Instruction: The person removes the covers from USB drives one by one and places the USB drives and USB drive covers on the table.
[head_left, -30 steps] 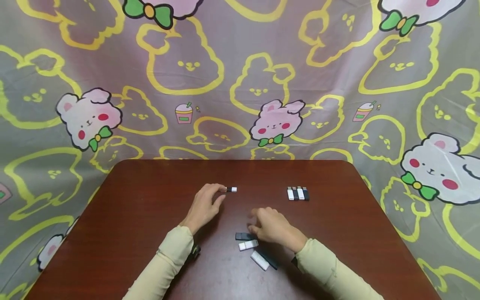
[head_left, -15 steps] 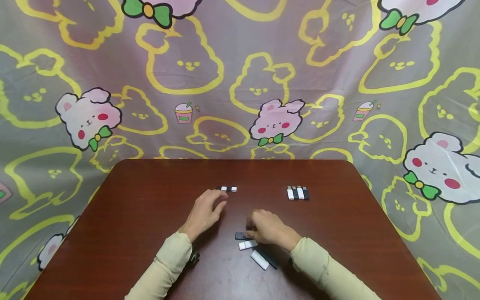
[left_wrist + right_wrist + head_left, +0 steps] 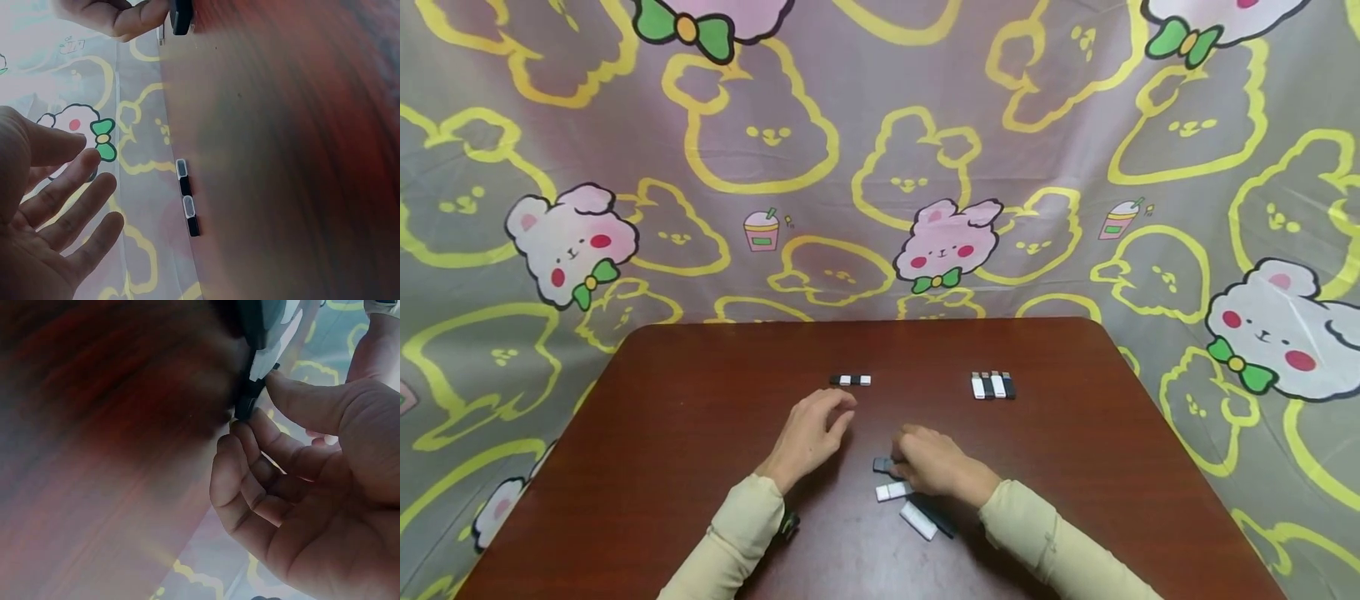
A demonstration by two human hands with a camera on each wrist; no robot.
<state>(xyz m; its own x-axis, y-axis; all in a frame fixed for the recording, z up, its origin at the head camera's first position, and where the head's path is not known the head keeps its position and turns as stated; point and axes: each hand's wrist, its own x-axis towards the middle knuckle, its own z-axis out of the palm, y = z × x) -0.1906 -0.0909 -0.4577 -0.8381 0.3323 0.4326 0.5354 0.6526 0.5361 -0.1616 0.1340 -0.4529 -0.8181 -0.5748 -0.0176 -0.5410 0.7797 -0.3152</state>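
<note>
My right hand pinches a dark capped USB flash drive between thumb and forefinger; part of the drive is hidden behind the fingers. In the right wrist view the fingertips meet at the end of this dark drive. A white flash drive lies just in front of it, with another white one and a black one nearer to me. My left hand hovers with relaxed fingers and holds nothing. Beyond it, black and white drive caps stand side by side in a short row.
Several uncapped flash drives, white and black by turns, lie side by side at the back right, metal plugs pointing away. The brown table ends at a patterned cloth hanging behind it.
My left hand has drawn back from the row of caps, which now shows fully. My right hand has closed on the dark flash drive and shifted it slightly away from the white one.
</note>
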